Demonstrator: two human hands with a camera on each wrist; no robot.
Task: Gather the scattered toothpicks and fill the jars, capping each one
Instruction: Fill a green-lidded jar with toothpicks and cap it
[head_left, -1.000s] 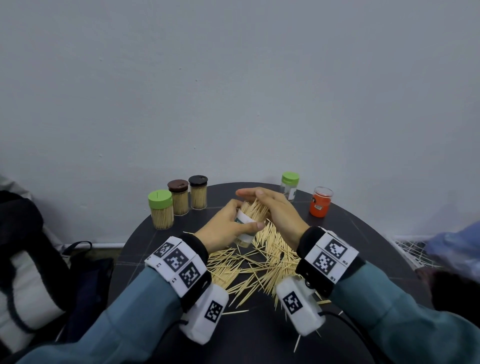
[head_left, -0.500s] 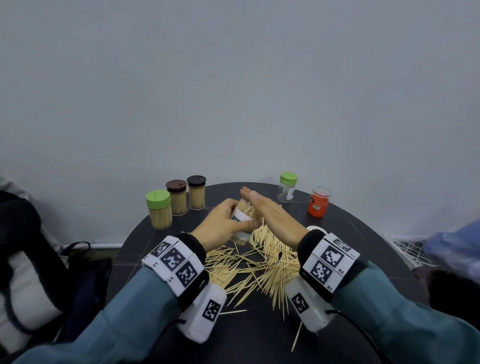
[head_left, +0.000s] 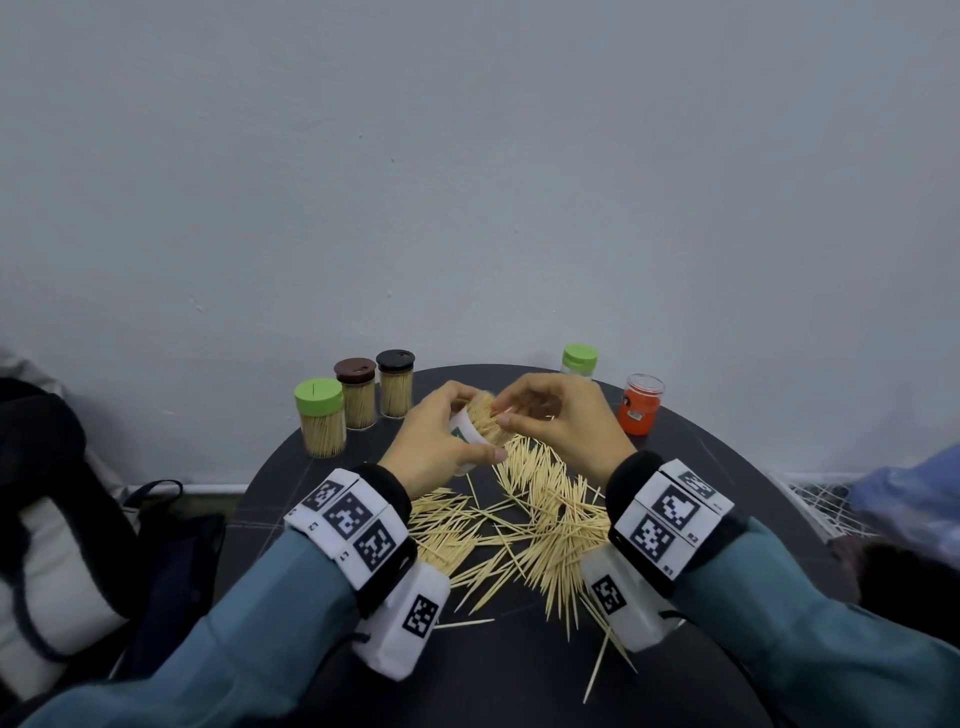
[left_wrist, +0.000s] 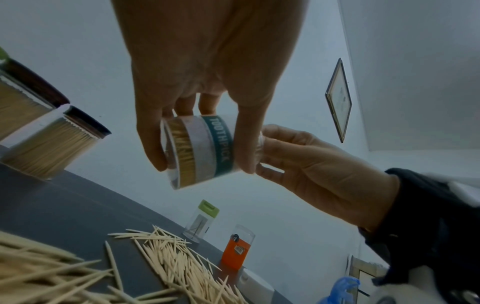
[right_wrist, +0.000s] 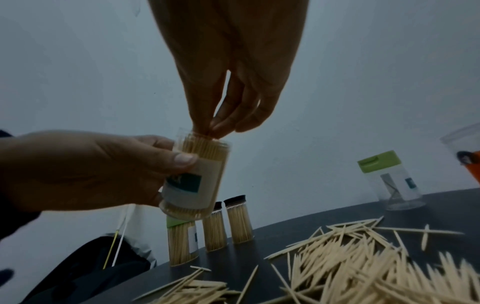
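Jar (head_left: 470, 426) tilted, mouth toward right hand (head_left: 558, 421)

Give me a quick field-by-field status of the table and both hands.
left hand: grips the uncapped jar, tilted, above the table
right hand: fingertips at the jar's mouth, on the toothpick ends
held jar: packed with toothpicks, no cap on
filled capped jars: green-capped jar, brown-capped jar, black-capped jar, back left
nearly empty jar: green cap on, back right
orange jar: open, back right
loose toothpicks: many on the table
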